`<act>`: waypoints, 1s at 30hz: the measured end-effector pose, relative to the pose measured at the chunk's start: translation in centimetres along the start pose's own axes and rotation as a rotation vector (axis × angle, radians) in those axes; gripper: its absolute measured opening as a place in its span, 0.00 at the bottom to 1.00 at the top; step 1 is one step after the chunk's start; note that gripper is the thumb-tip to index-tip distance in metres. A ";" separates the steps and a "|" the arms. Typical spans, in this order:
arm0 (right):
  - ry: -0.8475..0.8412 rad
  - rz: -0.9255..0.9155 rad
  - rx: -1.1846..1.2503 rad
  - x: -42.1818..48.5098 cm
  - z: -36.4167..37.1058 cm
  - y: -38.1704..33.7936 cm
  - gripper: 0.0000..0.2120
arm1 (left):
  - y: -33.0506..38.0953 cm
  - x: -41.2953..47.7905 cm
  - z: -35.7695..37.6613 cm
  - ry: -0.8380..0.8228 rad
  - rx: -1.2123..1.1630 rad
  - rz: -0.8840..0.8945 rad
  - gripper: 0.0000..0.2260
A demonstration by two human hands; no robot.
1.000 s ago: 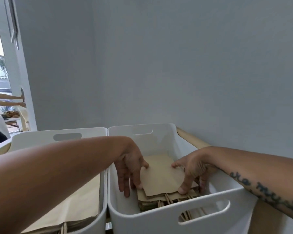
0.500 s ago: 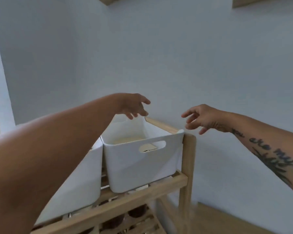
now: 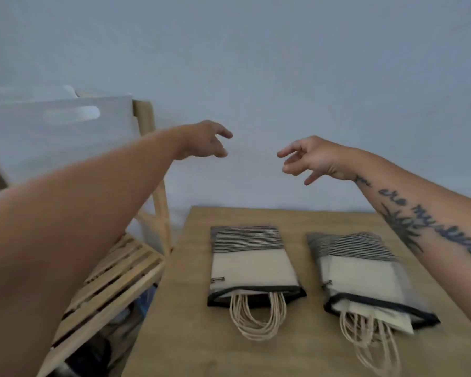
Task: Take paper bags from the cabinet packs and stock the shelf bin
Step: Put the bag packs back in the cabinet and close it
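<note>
Two packs of paper bags lie flat on the wooden cabinet top (image 3: 180, 322). The left pack (image 3: 252, 263) and the right pack (image 3: 362, 273) each have a striped far end, a black-edged open mouth and cream cord handles spilling toward me. The white shelf bin (image 3: 55, 137) stands on the wooden rack at the upper left, blurred. My left hand (image 3: 204, 140) and my right hand (image 3: 310, 159) hang in the air above and beyond the packs, fingers loosely spread, holding nothing.
The wooden rack (image 3: 114, 276) with slatted shelves stands left of the cabinet, its upright post (image 3: 158, 191) close to the cabinet edge. Dark items sit on its lower shelf (image 3: 93, 349). A plain grey wall rises behind everything.
My hands left the bags in the bin and lifted out empty. My view swung right and down from the bin to the cabinet top with its two packs.
</note>
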State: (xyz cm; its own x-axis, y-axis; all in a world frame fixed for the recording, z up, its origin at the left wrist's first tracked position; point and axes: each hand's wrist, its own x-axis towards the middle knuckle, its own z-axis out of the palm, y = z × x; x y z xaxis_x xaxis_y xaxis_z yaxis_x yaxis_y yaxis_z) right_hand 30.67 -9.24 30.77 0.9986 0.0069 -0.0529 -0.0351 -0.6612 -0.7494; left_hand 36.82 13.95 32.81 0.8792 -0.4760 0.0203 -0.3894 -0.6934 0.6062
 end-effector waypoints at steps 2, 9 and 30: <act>0.036 0.085 0.034 -2.1 -0.5 4.2 0.19 | 0.2 0.3 4.8 -0.083 -0.042 -0.009 0.22; 0.224 0.338 0.043 -9.1 -0.9 19.3 0.20 | 2.0 0.7 20.3 -0.282 -0.150 -0.076 0.23; 0.433 0.484 0.503 -14.2 4.2 32.5 0.37 | 5.4 -0.5 38.4 -0.269 -0.614 -0.229 0.36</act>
State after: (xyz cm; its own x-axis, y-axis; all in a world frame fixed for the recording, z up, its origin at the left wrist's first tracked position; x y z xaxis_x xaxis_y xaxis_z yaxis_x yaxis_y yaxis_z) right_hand 15.20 -27.67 4.36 0.7919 -0.5507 -0.2639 -0.3767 -0.1004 -0.9209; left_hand 23.75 -10.37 5.54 0.7914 -0.5264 -0.3106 0.0924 -0.3992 0.9122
